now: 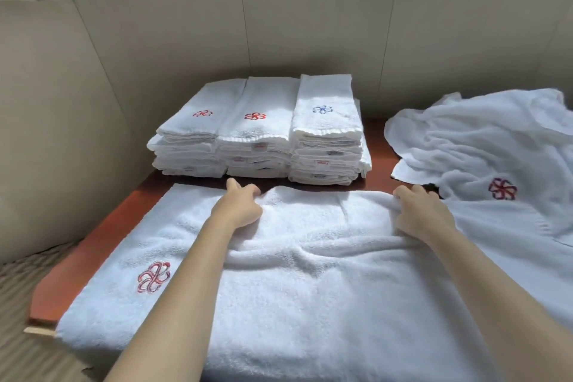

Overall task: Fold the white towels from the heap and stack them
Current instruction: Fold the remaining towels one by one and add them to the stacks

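Left hand (238,208) and right hand (424,214) pinch the towel (310,288) edge, fingertips partly hidden; heap (496,139) cropped at right.

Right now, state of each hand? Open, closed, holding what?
Left hand: closed, grip on the far edge of the towel spread on the table.
Right hand: closed, grip on the same far edge.
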`<action>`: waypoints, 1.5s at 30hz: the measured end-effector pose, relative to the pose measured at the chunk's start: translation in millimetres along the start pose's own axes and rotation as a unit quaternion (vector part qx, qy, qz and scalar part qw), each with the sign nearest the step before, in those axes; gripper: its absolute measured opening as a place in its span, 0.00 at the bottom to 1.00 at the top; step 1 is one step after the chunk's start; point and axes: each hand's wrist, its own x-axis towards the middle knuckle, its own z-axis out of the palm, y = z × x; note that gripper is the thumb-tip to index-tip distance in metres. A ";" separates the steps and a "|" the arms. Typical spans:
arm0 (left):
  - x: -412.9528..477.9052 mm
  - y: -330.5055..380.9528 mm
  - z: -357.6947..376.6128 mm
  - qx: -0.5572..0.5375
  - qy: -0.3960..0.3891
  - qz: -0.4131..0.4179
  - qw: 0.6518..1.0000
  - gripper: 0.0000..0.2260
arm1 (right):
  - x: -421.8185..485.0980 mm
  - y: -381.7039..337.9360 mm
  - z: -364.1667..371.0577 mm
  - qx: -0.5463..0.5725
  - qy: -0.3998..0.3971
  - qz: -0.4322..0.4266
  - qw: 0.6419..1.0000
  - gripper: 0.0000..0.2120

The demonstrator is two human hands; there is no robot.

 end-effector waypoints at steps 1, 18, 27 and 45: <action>-1.3 0.6 -1.4 -0.001 0.000 -0.015 1.000 0.18 | 0.5 2.2 -4.3 0.020 -0.031 0.011 0.999 0.19; -16.2 0.7 -17.5 -0.121 0.270 0.034 0.955 0.10 | -2.6 35.0 -35.8 0.181 0.272 0.123 0.937 0.13; -25.8 -33.2 -5.7 0.087 0.195 -0.039 0.976 0.07 | -21.7 75.2 -23.1 0.095 0.059 0.116 0.987 0.05; -72.0 -37.7 -11.3 0.026 0.081 -0.187 0.979 0.28 | -58.1 79.2 -37.5 0.145 0.068 0.094 0.983 0.12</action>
